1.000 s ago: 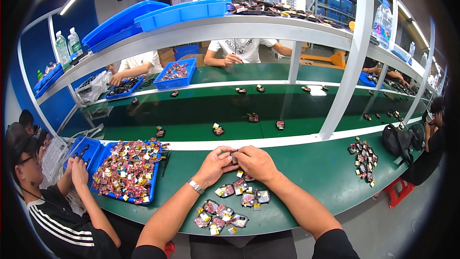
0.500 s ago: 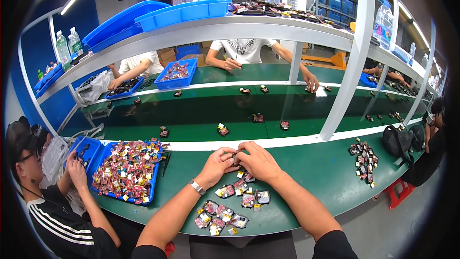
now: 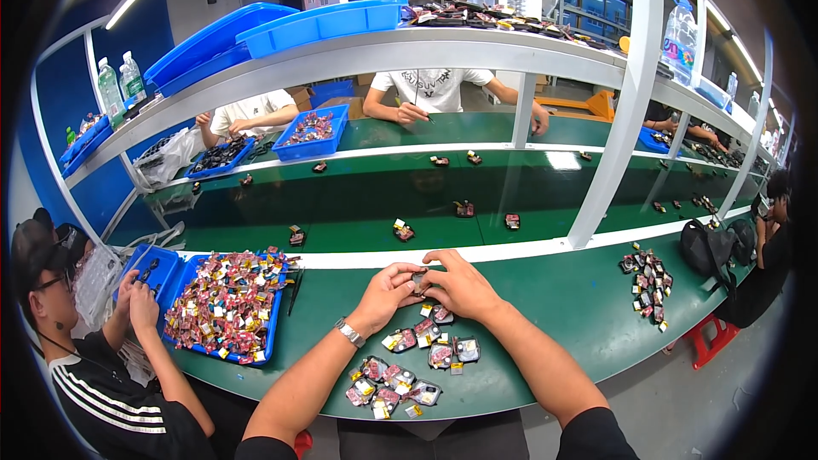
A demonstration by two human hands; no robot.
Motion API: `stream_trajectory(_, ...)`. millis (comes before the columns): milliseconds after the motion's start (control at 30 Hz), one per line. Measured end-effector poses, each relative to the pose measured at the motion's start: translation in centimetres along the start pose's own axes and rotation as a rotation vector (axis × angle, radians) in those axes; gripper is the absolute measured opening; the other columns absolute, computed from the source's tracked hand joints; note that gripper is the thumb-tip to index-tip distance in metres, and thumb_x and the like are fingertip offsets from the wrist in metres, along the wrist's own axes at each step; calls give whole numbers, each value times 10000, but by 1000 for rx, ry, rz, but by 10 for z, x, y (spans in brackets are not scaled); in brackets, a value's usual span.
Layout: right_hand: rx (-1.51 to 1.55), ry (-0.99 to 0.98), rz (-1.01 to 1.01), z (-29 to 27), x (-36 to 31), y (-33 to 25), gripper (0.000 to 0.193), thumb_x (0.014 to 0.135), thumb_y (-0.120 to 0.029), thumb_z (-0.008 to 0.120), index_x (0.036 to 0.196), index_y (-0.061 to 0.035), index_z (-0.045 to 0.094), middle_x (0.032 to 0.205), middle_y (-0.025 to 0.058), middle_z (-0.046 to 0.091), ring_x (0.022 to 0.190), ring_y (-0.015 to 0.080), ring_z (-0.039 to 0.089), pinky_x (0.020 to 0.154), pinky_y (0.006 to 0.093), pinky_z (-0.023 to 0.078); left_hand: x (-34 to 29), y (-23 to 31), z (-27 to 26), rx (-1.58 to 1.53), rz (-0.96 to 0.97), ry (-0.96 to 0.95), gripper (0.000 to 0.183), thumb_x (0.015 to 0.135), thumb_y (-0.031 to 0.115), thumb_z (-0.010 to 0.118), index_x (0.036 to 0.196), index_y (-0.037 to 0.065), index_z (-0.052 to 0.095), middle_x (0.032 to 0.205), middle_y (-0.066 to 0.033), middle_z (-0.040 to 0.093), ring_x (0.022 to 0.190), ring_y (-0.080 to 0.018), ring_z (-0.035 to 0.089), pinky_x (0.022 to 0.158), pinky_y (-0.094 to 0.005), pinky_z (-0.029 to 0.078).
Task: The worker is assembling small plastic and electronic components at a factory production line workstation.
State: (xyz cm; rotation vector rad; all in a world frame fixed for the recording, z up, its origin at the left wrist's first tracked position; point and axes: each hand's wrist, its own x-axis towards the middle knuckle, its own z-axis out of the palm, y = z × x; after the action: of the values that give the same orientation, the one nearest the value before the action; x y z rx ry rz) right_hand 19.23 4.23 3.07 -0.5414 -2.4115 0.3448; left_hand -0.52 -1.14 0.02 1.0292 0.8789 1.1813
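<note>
My left hand [image 3: 390, 296], with a metal-banded watch at its wrist, pinches a small electronic unit [image 3: 418, 279] in a dark casing. My right hand [image 3: 464, 290] grips the same unit from the other side; its fingers hide much of it. Just below my hands lies a loose group of similar units [image 3: 441, 354], dark shells with red circuit boards and white-and-yellow battery pouches. A second cluster [image 3: 392, 388] rests nearer the bench edge, between my forearms.
A blue tray [image 3: 278, 311] heaped with red boards and batteries stands left, with black tweezers [image 3: 296, 291] beside it. Units ride the green belt [image 3: 358, 209]. A white post [image 3: 615, 111] rises at right, near another unit pile [image 3: 648, 285] and a black bag [image 3: 707, 247]. Co-workers sit around.
Units on the belt have shifted slightly right. The co-worker opposite has drawn a hand back from the belt. My hands stay in place, the held unit showing more between my fingers.
</note>
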Motion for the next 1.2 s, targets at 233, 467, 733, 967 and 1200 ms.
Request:
stream_trajectory(233,147,21,174,9,-3,0,99,815,-154,702,895,-97,711,1239,75,544,1205,279,485,1012,390,421,-2,3,-2,-52,41,-106,334,936,-14,533,1263,24,474,1260,-100,560,1117,-183,596,964,-330,516)
stream_trajectory(467,225,-54,149,7,-4,-7,112,833,-154,667,909,-79,699,1229,91,556,1211,292,482,1015,396,418,-1,2,-5,-63,-24,-118,334,929,3,569,1250,26,482,1247,-97,565,1126,-190,592,965,-351,520)
stream_trajectory(733,180,164,227,24,-10,-8,109,802,-126,684,899,-83,705,1182,83,585,1136,284,533,973,386,445,1,1,-7,-130,-8,-128,319,944,59,576,1247,28,481,1239,-104,574,1117,-195,599,951,-352,528)
stream_trajectory(967,216,297,235,34,-10,-8,104,776,-112,715,878,-94,724,1138,67,625,1093,280,567,950,383,459,-3,5,-6,-112,-3,-126,304,976,63,513,1270,9,462,1265,-123,552,1150,-203,578,973,-359,516)
stream_trajectory(1200,240,283,231,34,-10,-8,144,774,-105,727,918,-98,731,1176,74,625,1125,284,563,958,389,460,-2,3,-6,-136,-12,-127,300,977,64,514,1268,8,464,1252,-123,562,1143,-202,582,979,-358,513)
